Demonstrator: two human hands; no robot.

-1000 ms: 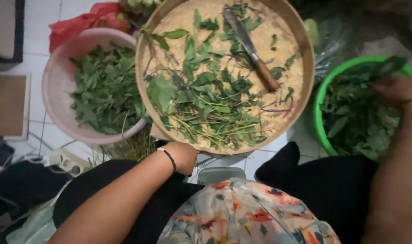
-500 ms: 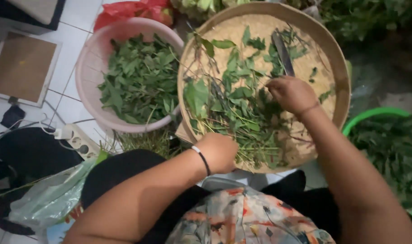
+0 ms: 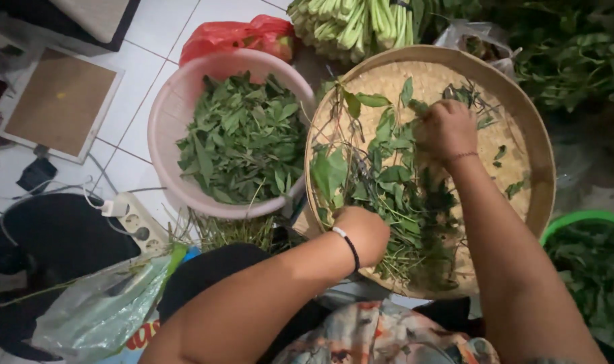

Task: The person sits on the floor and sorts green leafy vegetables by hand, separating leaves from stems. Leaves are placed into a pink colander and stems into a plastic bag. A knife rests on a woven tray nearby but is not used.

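A round woven tray (image 3: 523, 121) rests in front of me, strewn with loose green leaves and stems (image 3: 388, 182). My left hand (image 3: 364, 232), with a dark band at the wrist, curls over the tray's near left rim, its fingertips hidden among the greens. My right hand (image 3: 445, 128) is farther back in the tray, fingers closed on a bunch of leafy stems. A pink basin (image 3: 165, 128) full of picked green leaves stands to the left, touching the tray.
A green basin (image 3: 583, 219) of leaves sits at the right edge. Bundled green stalks (image 3: 361, 23) and a red plastic bag (image 3: 236, 34) lie at the back. A white power strip (image 3: 135, 219) with cables and a clear plastic bag (image 3: 98, 307) lie on the tiled floor at left.
My right hand came from the green basin onto the tray and has moved toward its far side, closing on stems. My view shifted. My left hand stayed at the tray's rim.
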